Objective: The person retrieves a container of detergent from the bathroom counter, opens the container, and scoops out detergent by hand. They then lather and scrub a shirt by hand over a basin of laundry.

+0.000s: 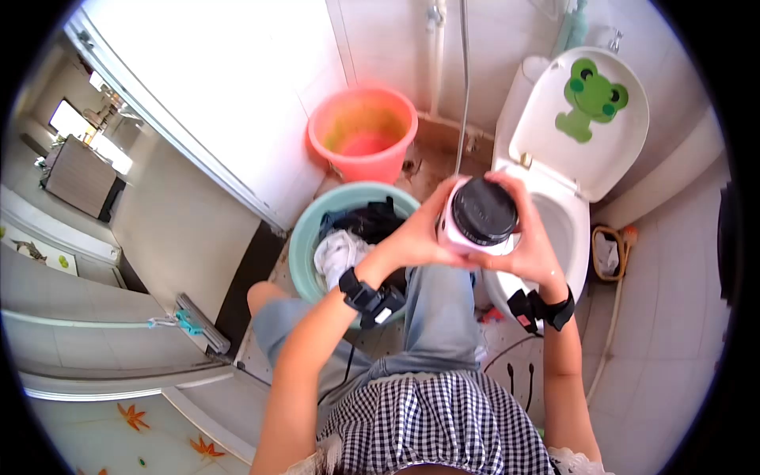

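A pink jar (454,231) with a black ribbed lid (484,210) is held up between both hands, in front of the toilet. My left hand (427,234) wraps round its left side. From the right, my right hand (529,241) grips it, with fingers reaching behind the lid. The lid sits on the jar and faces me. Below and left of the jar stands a green basin (299,255) holding a white cloth (339,255) and dark clothes (370,222). Each wrist wears a black strap.
Behind the basin is a pink bucket (368,164). At the right stands a toilet (579,237), its lid raised with a frog sticker (594,96). A small waste basket (608,253) is beside it. A mop (202,323) lies near the doorway at left.
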Demonstrator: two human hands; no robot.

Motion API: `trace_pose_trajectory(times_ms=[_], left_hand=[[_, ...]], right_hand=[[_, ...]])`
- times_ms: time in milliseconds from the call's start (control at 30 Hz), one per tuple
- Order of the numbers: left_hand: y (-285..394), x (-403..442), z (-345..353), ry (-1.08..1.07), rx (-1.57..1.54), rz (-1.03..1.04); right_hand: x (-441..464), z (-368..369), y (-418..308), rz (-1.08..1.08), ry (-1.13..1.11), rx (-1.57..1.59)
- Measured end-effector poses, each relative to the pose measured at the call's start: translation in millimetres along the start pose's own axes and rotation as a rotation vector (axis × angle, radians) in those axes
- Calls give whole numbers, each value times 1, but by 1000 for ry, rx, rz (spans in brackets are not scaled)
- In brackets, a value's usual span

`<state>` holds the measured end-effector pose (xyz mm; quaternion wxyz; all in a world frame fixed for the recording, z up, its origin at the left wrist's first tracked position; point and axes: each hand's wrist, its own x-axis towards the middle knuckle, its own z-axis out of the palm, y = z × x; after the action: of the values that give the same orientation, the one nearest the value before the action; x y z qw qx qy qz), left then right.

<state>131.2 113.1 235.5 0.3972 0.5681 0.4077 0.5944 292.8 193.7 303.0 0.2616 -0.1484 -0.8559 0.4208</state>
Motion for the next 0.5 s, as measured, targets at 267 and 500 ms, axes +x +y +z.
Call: trace_pose_trajectory(times_ms=[267,500], left_hand=[[-5,-33,-43,233,-100,-54],[-26,-104,-105,506,128,-257]], right_hand=[[77,-79,38,55,260,-258],[159,-218,98,-75,1120,-1206]])
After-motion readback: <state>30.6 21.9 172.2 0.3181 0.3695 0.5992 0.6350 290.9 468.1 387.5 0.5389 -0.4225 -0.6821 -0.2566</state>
